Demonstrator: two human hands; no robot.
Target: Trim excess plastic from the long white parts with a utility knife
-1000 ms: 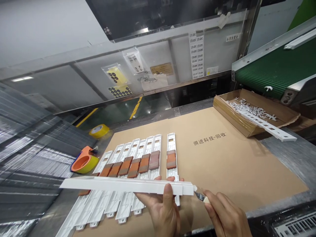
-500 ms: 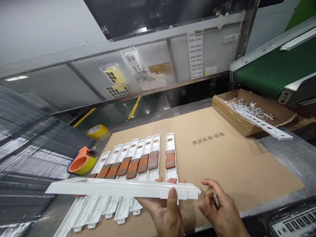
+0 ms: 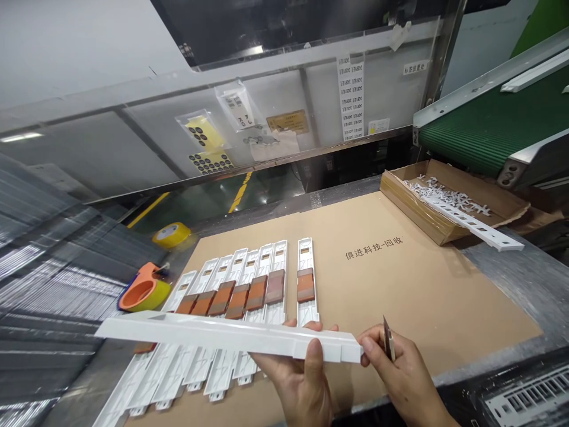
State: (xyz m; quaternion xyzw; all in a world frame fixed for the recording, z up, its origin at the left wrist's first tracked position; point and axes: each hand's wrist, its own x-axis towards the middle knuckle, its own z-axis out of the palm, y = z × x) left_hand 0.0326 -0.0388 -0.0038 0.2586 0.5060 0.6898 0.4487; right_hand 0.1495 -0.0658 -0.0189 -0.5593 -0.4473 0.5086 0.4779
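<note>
My left hand (image 3: 306,382) grips a long white plastic strip (image 3: 213,339) from below, its thumb along the near side and fingertips showing over the far edge. The strip lies nearly level above the cardboard. At its right end, the thumb and forefinger of my right hand (image 3: 402,367) touch the tip. A thin, blade-like metal tool (image 3: 388,339) sticks up between the right hand's fingers; its lower part is hidden. Beyond the held strip, several similar white strips (image 3: 235,267) lie side by side, bearing reddish-brown blocks (image 3: 256,293). One more strip (image 3: 306,255) lies apart to their right.
A cardboard sheet (image 3: 431,296) covers the table. At right, an open cardboard box (image 3: 415,216) holds white scraps, with a slotted white strip (image 3: 482,228) across it. Behind runs a green conveyor (image 3: 471,139). A tape dispenser (image 3: 144,293) and yellow tape roll (image 3: 171,235) stand left.
My right hand has moved left to the strip's end and now touches it. The tool in it points more upright. The strip has shifted slightly right and tilted, its right end lower.
</note>
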